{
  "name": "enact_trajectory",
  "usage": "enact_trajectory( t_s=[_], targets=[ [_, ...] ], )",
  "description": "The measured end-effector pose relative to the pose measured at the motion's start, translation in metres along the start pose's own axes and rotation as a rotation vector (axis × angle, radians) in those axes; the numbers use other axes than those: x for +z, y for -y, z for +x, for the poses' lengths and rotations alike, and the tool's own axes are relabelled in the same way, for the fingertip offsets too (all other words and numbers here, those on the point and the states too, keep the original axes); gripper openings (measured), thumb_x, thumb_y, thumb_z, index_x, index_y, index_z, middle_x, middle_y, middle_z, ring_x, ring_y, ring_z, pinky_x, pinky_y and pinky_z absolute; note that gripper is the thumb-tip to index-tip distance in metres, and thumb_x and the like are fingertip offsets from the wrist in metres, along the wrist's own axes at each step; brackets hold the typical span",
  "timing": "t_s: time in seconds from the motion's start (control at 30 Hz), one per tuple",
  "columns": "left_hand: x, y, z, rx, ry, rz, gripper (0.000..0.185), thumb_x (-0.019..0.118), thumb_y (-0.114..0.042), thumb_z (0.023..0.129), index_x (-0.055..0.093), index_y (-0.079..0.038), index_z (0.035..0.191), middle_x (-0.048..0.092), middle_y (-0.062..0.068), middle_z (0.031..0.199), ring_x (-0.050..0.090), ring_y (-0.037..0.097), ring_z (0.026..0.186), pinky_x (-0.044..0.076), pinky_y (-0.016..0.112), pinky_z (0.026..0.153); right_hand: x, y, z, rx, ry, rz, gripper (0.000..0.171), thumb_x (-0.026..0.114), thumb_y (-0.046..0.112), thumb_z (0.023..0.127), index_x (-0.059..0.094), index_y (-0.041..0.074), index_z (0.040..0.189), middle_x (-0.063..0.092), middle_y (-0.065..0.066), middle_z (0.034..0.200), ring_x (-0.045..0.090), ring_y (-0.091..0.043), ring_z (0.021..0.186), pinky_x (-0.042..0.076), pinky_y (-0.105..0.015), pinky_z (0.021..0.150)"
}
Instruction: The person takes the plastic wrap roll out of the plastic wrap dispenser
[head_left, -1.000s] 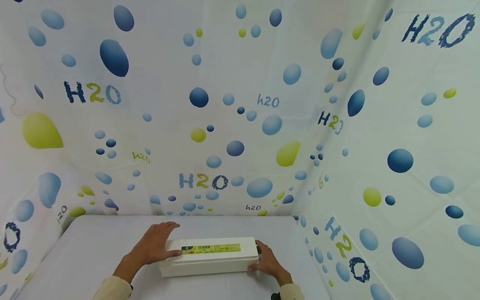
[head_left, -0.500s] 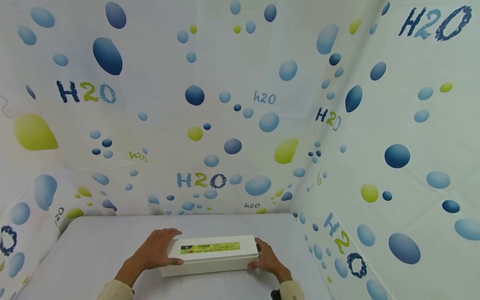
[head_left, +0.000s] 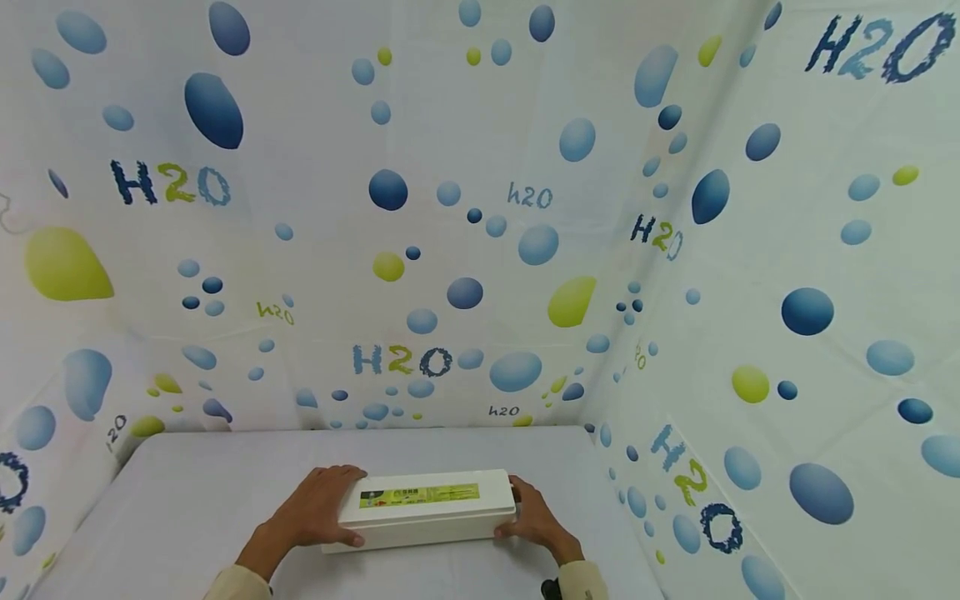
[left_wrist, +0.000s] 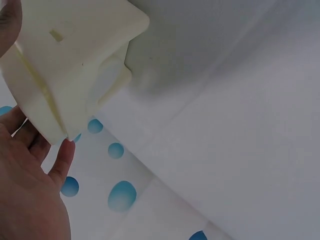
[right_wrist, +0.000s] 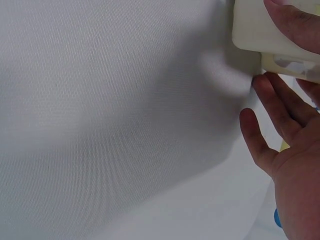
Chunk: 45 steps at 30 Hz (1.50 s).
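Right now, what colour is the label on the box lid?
Yellow-green with a dark patch at its left end, on the label; head view.

1. The box (head_left: 426,508) is cream-white, with a yellow-green label strip (head_left: 420,495) along its top.
2. The table cover (head_left: 187,492) is plain pale grey-white.
3. The curtain (head_left: 480,208) filling the upper frame is white, printed with blue and lime bubbles and "H2O" lettering.
4. The sleeves (head_left: 240,585) at the bottom edge are beige.

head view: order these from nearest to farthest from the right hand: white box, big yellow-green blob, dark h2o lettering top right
1. white box, held at its right end by the right hand.
2. big yellow-green blob, on the back curtain above.
3. dark h2o lettering, top right corner.
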<state>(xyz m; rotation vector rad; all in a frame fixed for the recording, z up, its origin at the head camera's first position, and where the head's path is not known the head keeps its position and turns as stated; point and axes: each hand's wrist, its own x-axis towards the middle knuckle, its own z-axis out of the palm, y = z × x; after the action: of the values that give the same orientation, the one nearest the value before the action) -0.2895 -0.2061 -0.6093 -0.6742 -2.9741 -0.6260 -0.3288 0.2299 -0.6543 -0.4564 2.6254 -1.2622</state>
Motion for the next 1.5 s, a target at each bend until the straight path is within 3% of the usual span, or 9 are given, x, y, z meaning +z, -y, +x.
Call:
enact_trajectory(
  t_s=[0.27,0.63,0.8,0.93,1.27,1.5],
  targets=[
    [0.004,0.0,-0.003,0.002,0.005,-0.002,0.116,0.09,-0.078,0.066,0.059,-0.004,0.15,0.07,0.012,0.144,0.064,0.036,0.129,0.049,0.06,0.111,0.003,0.002,-0.002,-0.008,-0.001,0.006,0.098,0.103,0.014,0.071,0.052,0.002,0.155,0.07,-0.017,0.144,0.068,-0.036,0.127,0.046,-0.07,0.118],
    [0.004,-0.003,-0.007,0.018,-0.016,-0.004,0.106,0.092,-0.071,0.071,0.059,-0.005,0.147,0.07,0.013,0.143,0.065,0.038,0.129,0.052,0.06,0.107,0.005,0.004,-0.005,0.002,-0.014,0.012,0.099,0.103,0.014,0.071,0.053,0.003,0.155,0.072,-0.017,0.141,0.068,-0.032,0.123,0.045,-0.072,0.118],
    [0.003,-0.003,-0.007,-0.009,0.01,-0.05,0.104,0.096,-0.064,0.072,0.058,-0.005,0.148,0.068,0.015,0.145,0.064,0.039,0.13,0.05,0.064,0.11,0.008,-0.003,-0.004,-0.016,-0.014,-0.028,0.099,0.102,0.021,0.072,0.052,0.005,0.156,0.072,-0.015,0.142,0.069,-0.025,0.122,0.05,-0.065,0.116],
    [0.003,-0.003,-0.008,-0.036,0.029,-0.095,0.102,0.098,-0.058,0.072,0.056,-0.006,0.15,0.066,0.016,0.148,0.063,0.04,0.133,0.048,0.067,0.114,0.008,-0.003,-0.005,-0.031,-0.014,-0.025,0.099,0.102,0.023,0.072,0.052,0.005,0.156,0.071,-0.016,0.143,0.07,-0.026,0.122,0.05,-0.066,0.115],
    [0.005,-0.005,-0.011,-0.04,0.017,-0.139,0.101,0.098,-0.054,0.074,0.055,-0.005,0.152,0.065,0.018,0.15,0.063,0.042,0.136,0.05,0.067,0.113,0.009,0.001,-0.007,-0.03,-0.029,0.007,0.101,0.103,0.014,0.069,0.052,0.002,0.156,0.071,-0.017,0.141,0.068,-0.025,0.12,0.048,-0.071,0.114],
    [0.004,-0.006,-0.013,-0.056,0.027,-0.177,0.102,0.096,-0.055,0.077,0.053,-0.006,0.156,0.06,0.019,0.156,0.06,0.043,0.14,0.049,0.068,0.114,0.009,-0.001,-0.008,-0.039,-0.025,-0.001,0.099,0.103,0.02,0.072,0.053,0.002,0.156,0.07,-0.013,0.145,0.068,-0.025,0.122,0.054,-0.054,0.111]
  ],
)
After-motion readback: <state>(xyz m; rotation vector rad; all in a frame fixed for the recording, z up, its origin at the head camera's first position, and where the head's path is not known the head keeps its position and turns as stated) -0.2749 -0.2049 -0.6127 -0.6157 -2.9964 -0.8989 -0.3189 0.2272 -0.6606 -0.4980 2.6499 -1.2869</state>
